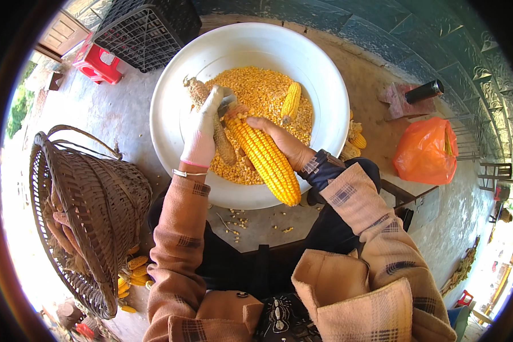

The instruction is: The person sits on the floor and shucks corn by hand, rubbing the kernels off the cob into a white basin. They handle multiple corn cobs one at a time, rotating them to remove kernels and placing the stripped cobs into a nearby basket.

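My left hand (206,113), in a white glove with a pink cuff, is at the left part of a wide metal basin (171,158), closed around a bare corn cob (197,92). A bare cob length (224,147) also shows below this hand; whether it is the same cob I cannot tell. My ungloved right hand (284,143) grips a large yellow ear of corn (265,160), slanting over the basin's near rim. A few kernels at its upper end look loosened. Loose corn kernels (248,79) fill the basin's bottom, and a smaller ear (291,102) lies on them.
Left stands a tilted wicker basket (128,184) holding bare cobs (62,231); corn ears (137,269) lie beside it. A black plastic crate (132,38) and red stool (96,62) stand beyond. Right are an orange plastic bag (425,149) and a dark cylinder (424,91).
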`<action>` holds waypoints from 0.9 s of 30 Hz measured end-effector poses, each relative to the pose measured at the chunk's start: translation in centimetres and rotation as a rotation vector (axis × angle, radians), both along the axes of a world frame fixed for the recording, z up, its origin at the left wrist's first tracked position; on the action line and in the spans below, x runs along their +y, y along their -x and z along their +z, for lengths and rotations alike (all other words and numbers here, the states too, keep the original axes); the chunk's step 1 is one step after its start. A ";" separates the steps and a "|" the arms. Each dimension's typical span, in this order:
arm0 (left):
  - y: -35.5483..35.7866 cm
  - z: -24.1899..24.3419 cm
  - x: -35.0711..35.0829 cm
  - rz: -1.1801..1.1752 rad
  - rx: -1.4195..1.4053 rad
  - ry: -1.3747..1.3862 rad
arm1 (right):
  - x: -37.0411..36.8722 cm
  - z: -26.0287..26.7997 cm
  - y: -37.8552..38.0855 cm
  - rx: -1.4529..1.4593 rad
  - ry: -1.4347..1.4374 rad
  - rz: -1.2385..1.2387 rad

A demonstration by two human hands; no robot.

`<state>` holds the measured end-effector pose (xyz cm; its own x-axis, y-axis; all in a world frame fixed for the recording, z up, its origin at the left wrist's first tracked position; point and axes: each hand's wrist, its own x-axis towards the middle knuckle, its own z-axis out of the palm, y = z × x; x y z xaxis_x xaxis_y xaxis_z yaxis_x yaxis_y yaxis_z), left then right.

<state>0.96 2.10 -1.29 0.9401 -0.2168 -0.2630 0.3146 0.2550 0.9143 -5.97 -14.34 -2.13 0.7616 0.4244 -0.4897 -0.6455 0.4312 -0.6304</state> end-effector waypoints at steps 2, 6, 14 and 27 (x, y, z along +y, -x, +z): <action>0.3 0.2 0.0 -0.056 -0.019 0.017 | 0.0 0.2 -0.2 -0.003 -0.092 -0.014; 1.1 0.9 0.1 -0.147 -0.174 -0.045 | 0.2 0.4 -0.5 -0.015 -0.070 -0.013; 1.5 2.0 0.6 -0.217 -0.239 -0.120 | 0.6 -0.1 -0.8 0.025 -0.123 -0.042; 1.7 2.5 0.9 -0.417 -0.466 -0.332 | 0.3 -1.2 -0.8 0.100 -0.098 -0.003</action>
